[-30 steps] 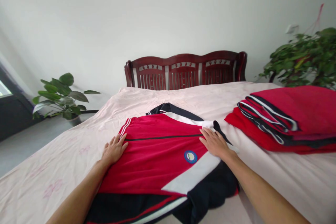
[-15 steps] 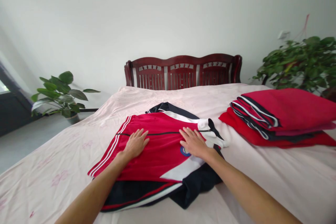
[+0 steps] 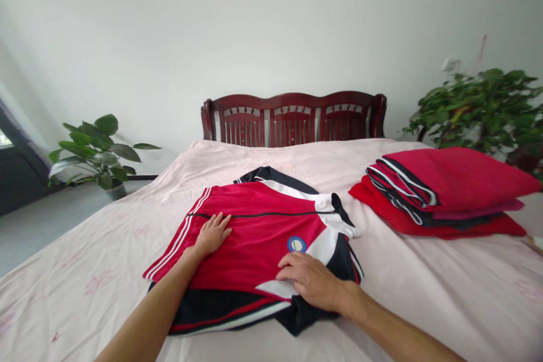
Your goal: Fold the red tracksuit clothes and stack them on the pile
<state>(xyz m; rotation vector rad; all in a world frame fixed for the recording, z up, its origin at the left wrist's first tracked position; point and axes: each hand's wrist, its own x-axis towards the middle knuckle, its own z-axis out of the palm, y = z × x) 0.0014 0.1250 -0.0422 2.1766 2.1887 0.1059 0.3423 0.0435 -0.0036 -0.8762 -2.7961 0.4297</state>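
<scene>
A red, white and navy zip-up track jacket [image 3: 254,243] lies front up on the bed, its striped hem toward the left and its white collar toward the right. Both sleeves are navy; the near one [image 3: 229,308] runs along the jacket's lower edge. My left hand [image 3: 213,235] rests flat on the red front by the hem, just below the black zip, fingers out. Below the round blue badge [image 3: 296,244], my right hand [image 3: 311,280] lies on the white and red chest panel with its fingers loosely bent and holding nothing that I can see.
A stack of folded red and navy clothes [image 3: 458,181] sits on the bed at the right. The pale pink sheet [image 3: 106,271] covers the bed up to a dark wooden headboard [image 3: 292,119]. Potted plants stand at left [image 3: 95,150] and right [image 3: 479,110].
My right hand has slid from near the zip and collar down toward the near side, uncovering the badge. The left hand has moved slightly left. The view has shifted a little.
</scene>
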